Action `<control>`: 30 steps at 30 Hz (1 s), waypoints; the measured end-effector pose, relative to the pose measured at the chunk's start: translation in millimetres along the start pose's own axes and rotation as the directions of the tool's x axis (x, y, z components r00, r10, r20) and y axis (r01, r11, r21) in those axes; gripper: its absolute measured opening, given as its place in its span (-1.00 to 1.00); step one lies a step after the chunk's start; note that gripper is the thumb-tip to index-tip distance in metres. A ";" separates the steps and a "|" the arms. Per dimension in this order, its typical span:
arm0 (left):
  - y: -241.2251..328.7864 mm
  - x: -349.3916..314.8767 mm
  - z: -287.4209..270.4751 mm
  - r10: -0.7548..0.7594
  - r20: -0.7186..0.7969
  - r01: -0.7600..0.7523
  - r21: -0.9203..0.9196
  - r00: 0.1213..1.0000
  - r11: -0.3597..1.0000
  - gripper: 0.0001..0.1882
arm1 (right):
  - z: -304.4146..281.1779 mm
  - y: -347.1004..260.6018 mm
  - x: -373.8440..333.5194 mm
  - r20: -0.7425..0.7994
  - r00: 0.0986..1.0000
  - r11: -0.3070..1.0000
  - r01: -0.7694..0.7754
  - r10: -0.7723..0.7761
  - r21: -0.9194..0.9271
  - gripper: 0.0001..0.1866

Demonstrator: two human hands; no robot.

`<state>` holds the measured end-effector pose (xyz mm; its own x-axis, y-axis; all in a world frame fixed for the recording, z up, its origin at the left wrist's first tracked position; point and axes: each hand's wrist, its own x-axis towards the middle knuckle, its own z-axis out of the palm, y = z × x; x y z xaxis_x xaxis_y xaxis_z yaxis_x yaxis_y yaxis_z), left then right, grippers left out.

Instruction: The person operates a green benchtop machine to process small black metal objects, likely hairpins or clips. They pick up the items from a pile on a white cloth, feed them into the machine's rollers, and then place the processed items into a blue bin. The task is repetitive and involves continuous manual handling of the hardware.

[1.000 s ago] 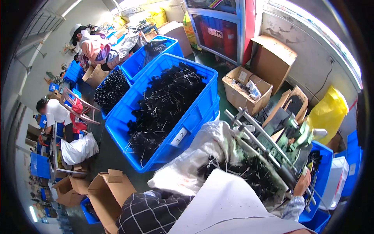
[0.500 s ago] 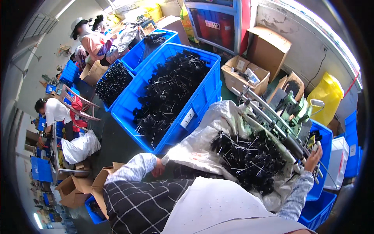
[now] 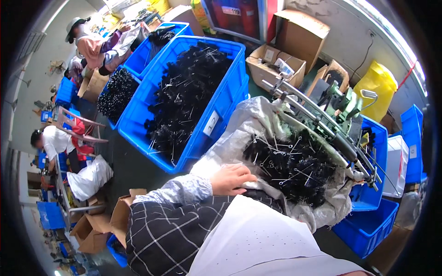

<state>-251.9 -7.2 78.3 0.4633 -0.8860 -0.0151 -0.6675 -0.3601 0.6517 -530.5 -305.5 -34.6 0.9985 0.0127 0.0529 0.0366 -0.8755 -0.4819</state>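
My left hand (image 3: 232, 179) lies over the near left edge of a white woven sack (image 3: 216, 158), its fingers stretched toward the right. Spread on the sack is a pile of black wire brushes (image 3: 294, 170) with thin metal stems ending in small loops. My right hand is out of view. Beyond the pile stands a green machine (image 3: 338, 106) with long metal rods (image 3: 317, 122) running along its near side. A large blue bin (image 3: 138, 138) to the left holds many more of these brushes.
Black bristly pieces fill a smaller bin (image 3: 119, 96) at the far left. An empty blue crate (image 3: 368, 230) is at the right. Cardboard boxes (image 3: 301, 34) and a yellow sack (image 3: 380, 89) stand along the wall. Two people work at the left, one in a hat (image 3: 90, 48).
My left hand has moved right, from beside the sack onto its near edge. My right hand has left the rods and gone out of view. The whole view has shifted slightly.
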 end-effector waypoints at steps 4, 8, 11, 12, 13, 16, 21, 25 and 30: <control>-18.9 12.1 30.4 -0.015 0.172 -0.037 0.294 0.985 0.955 -0.47 | -6.2 -28.3 21.7 -0.018 0.998 0.997 -0.067 0.066 -0.033 -0.70; -23.5 13.1 25.7 -0.045 0.324 -0.028 0.216 0.945 0.976 -0.60 | -8.9 -38.3 29.0 -0.054 0.994 0.995 -0.092 0.090 -0.028 -0.71; -17.4 16.2 11.6 -0.006 0.365 -0.033 0.100 0.931 0.994 -0.67 | -7.7 -40.1 26.2 -0.016 0.986 0.985 -0.169 0.168 -0.030 -0.74; -17.0 16.9 8.9 0.008 0.368 -0.034 0.063 0.930 0.997 -0.68 | -8.8 -37.6 25.1 0.001 0.981 0.981 -0.194 0.194 -0.033 -0.76; -17.2 17.3 5.8 0.022 0.370 -0.034 0.027 0.929 0.999 -0.70 | -13.0 -36.5 23.6 0.022 0.980 0.980 -0.199 0.200 -0.007 -0.76; -15.1 16.8 -6.8 0.010 0.431 0.011 -0.048 0.902 0.999 -0.67 | -40.3 -44.7 24.1 0.062 0.985 0.978 -0.170 0.164 0.123 -0.79; -18.7 8.0 -15.3 0.001 0.379 0.047 -0.118 0.925 0.992 -0.68 | -73.4 -67.6 40.4 0.095 0.963 0.937 -0.269 0.254 0.221 -0.79; -5.9 2.1 -33.8 0.007 0.467 0.039 -0.088 0.884 0.995 -0.52 | -91.8 -75.1 44.9 0.181 0.956 0.927 -0.272 0.230 0.260 -0.78; -1.4 -6.2 -71.4 0.074 0.550 -0.087 -0.003 0.832 0.996 -0.34 | -102.2 -75.2 46.0 0.289 0.932 0.857 -0.323 0.216 0.402 -0.81</control>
<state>-212.1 19.6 131.6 0.0155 -0.9242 -0.3816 -0.7035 -0.2813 0.6527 -491.4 -288.5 93.5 0.9506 -0.0377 -0.3081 -0.2754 -0.5601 -0.7813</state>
